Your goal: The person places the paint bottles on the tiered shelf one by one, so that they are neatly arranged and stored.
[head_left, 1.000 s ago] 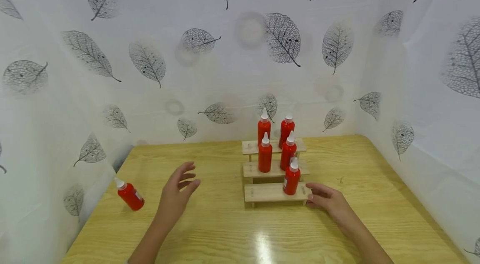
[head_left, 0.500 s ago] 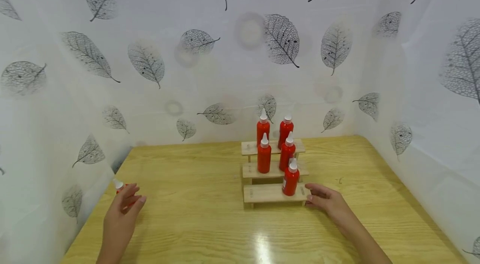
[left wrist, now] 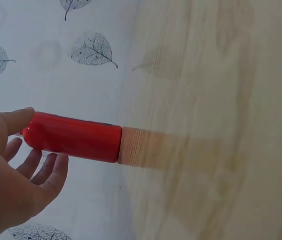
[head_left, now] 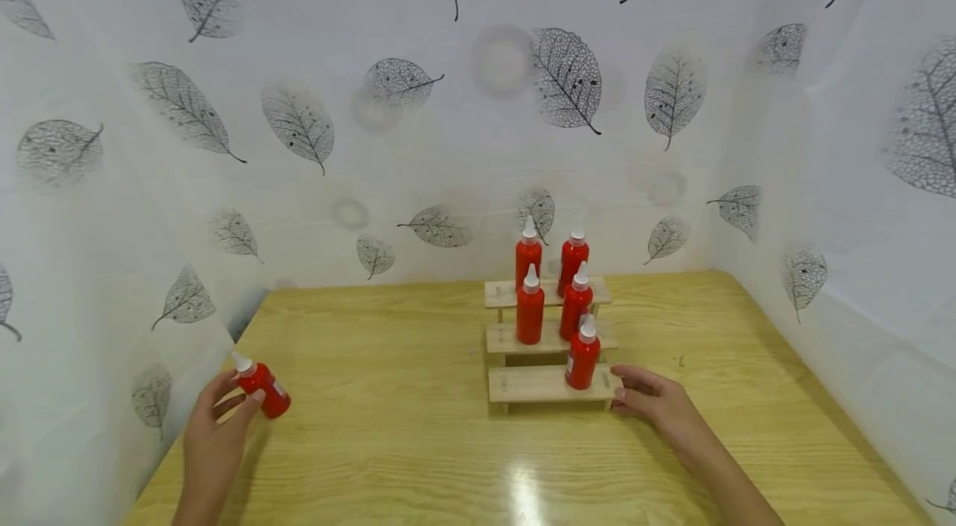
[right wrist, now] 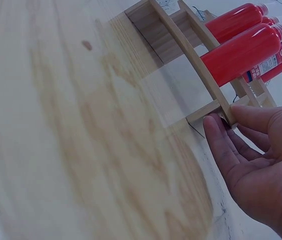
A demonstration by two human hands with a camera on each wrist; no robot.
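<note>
At the table's left, my left hand (head_left: 212, 431) grips a red squeeze bottle (head_left: 267, 393) with a white pointed nozzle, thumb on one side and fingers on the other near its top. The left wrist view shows this bottle (left wrist: 78, 136) with its base at the tabletop; the hand hides its nozzle there. My right hand (head_left: 660, 403) pinches the right end of the lowest step of a three-step wooden rack (head_left: 523, 383). Thumb and fingertips meet at the corner of that step in the right wrist view, beside a red bottle (right wrist: 243, 54).
Several similar red bottles stand on the rack: two on the top step, two on the middle step (head_left: 530, 317) and one at the right of the lowest step (head_left: 582, 360). A white leaf-patterned curtain (head_left: 448, 144) borders the wooden table (head_left: 403, 460) behind and at both sides.
My left hand has moved left from the table's middle to the lone bottle and taken hold of it near its top. The right hand stays at the rack.
</note>
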